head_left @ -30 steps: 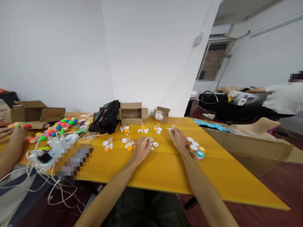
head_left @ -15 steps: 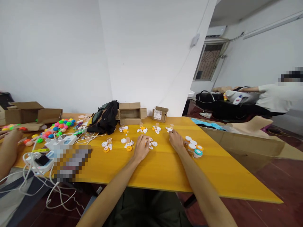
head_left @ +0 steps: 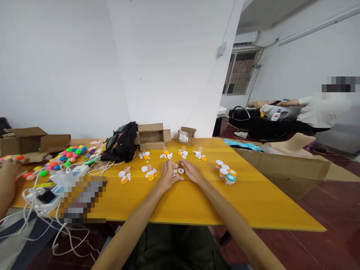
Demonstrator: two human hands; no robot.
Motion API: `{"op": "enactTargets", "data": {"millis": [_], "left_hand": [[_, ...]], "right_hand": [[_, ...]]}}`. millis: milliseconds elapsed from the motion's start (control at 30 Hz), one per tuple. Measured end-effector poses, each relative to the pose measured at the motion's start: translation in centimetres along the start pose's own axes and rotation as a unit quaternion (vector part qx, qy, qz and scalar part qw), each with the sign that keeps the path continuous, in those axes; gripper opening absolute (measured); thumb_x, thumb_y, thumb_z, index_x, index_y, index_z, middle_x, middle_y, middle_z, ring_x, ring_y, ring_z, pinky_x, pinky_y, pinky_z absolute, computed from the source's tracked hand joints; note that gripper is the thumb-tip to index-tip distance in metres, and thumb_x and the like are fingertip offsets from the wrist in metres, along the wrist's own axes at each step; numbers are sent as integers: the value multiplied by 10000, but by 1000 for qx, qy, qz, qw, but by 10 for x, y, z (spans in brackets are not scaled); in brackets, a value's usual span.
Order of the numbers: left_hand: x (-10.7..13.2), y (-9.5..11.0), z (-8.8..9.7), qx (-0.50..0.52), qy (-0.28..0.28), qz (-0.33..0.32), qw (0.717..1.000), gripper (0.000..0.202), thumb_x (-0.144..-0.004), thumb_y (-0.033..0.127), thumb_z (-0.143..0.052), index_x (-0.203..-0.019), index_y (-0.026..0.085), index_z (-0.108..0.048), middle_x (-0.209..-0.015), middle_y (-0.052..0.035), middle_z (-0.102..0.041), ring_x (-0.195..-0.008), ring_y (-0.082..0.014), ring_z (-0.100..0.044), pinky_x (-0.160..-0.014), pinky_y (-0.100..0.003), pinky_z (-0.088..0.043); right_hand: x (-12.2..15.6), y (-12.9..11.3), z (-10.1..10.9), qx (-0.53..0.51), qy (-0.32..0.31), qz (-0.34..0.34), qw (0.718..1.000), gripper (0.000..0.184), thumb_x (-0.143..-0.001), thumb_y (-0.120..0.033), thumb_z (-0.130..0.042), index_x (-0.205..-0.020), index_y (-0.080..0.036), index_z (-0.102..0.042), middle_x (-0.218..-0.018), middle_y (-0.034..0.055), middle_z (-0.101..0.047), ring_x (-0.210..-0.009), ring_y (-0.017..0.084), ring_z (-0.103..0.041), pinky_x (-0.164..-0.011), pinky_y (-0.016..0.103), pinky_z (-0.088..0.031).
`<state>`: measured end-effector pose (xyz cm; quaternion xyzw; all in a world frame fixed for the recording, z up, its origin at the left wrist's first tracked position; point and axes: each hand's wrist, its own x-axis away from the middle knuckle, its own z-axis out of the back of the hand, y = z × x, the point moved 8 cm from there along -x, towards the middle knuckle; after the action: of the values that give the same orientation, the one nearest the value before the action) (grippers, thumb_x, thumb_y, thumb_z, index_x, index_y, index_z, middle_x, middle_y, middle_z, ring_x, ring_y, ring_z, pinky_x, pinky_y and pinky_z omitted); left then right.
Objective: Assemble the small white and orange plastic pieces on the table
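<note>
My left hand (head_left: 166, 175) and my right hand (head_left: 190, 171) rest side by side on the yellow table (head_left: 197, 202), fingers stretched toward a small pile of white pieces and a white cap (head_left: 178, 171). Both hands lie flat with nothing visibly held. More little piles of white and orange caps (head_left: 150, 173) with small clear vials (head_left: 127, 169) dot the table beyond and to the left. A cluster of small capped jars (head_left: 226, 173) stands to the right of my right hand.
Cardboard boxes (head_left: 152, 135) and a black bag (head_left: 122, 141) sit by the wall. Coloured balls (head_left: 67, 154), cables and chargers (head_left: 42, 191) crowd the left, where another person's hand (head_left: 7, 176) works. A person in white (head_left: 317, 110) is at the back right.
My right hand has drawn back from the far pile near the jars and come left, beside my left hand. The view has shifted to the right.
</note>
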<state>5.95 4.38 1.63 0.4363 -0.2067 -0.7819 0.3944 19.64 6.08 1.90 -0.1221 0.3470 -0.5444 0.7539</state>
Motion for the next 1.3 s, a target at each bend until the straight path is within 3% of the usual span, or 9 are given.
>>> {"op": "enactTargets", "data": {"millis": [133, 233, 400, 533, 667, 833, 1033, 1167, 1300], "left_hand": [[-3, -5, -2, 1, -7, 4, 1000, 860, -662, 321, -826, -1376, 245, -351, -1326, -132, -450, -1258, -321, -485, -1075, -542, -390], [-5, -6, -3, 0, -11, -1, 1000, 809, -685, 312, -810, -1363, 242, -375, -1259, -129, -505, -1214, -311, -514, -1052, -524, -416], [-10, -5, -3, 3, -12, -4, 1000, 715, -690, 304, -796, -1301, 232, -433, -1191, -116, -536, -1163, -297, -543, -1005, -502, -459], [-16, -4, -2, 19, -22, -1, 1000, 537, -689, 201, -762, -1167, 236, -519, -1130, -79, -539, -1087, -249, -571, -969, -439, -487], [-20, -3, 0, 4, -28, 0, 1000, 526, -686, 135, -728, -1162, 228, -523, -1120, -69, -525, -1066, -230, -581, -961, -412, -491], [-20, -5, -1, -15, -37, 2, 999, 522, -732, 245, -729, -1210, 235, -520, -1144, -73, -517, -1074, -240, -575, -956, -407, -487], [-21, -12, -6, -34, -55, 13, 998, 514, -750, 297, -727, -1222, 247, -530, -1150, -72, -551, -1121, -259, -539, -996, -408, -455], [-20, -15, -5, -14, -32, 11, 999, 634, -730, 287, -746, -1291, 226, -456, -1197, -99, -534, -1111, -258, -553, -982, -411, -463], [-18, -16, 0, -18, 7, 3, 1000, 667, -720, 232, -739, -1301, 207, -412, -1218, -116, -530, -1148, -267, -547, -1009, -439, -443]], "right_hand": [[2, -14, -22, -89, -34, 18, 995, 323, -958, -305, -396, -1150, -240, -648, -1154, 70, -709, -1094, 224, -647, -975, 388, -485], [4, -15, -26, -145, -41, 22, 988, 322, -949, -343, -409, -1135, -243, -652, -1154, 70, -712, -1080, 233, -654, -984, 408, -483], [0, -1, -22, -228, -2, -21, 973, 353, -918, -430, -452, -1125, -225, -652, -1242, 87, -676, -1164, 246, -615, -1031, 433, -451], [-9, -4, -28, -290, 7, -30, 956, 368, -892, -489, -476, -1087, -234, -657, -1165, 73, -707, -1122, 244, -631, -1024, 429, -450], [-17, -7, -32, -327, 30, -38, 944, 386, -874, -532, -484, -1049, -234, -656, -1125, 66, -716, -1092, 242, -637, -1009, 421, -456], [-7, 11, -21, -325, 84, -67, 940, 388, -864, -552, -493, -1033, -241, -653, -1155, 71, -704, -1129, 251, -611, -1007, 414, -452], [15, 31, -9, -264, 105, -74, 956, 292, -855, -430, -511, -1017, -239, -662, -1130, 69, -707, -1108, 260, -619, -1015, 431, -448], [1, 21, -15, -170, 74, -33, 982, 292, -872, -282, -456, -1084, -249, -653, -1185, 63, -678, -1148, 236, -596, -1039, 425, -429], [-26, 1, -24, -91, 35, 17, 995, 412, -809, -106, -423, -1117, -252, -655, -1207, 55, -667, -1171, 210, -578, -1062, 402, -400]]}}
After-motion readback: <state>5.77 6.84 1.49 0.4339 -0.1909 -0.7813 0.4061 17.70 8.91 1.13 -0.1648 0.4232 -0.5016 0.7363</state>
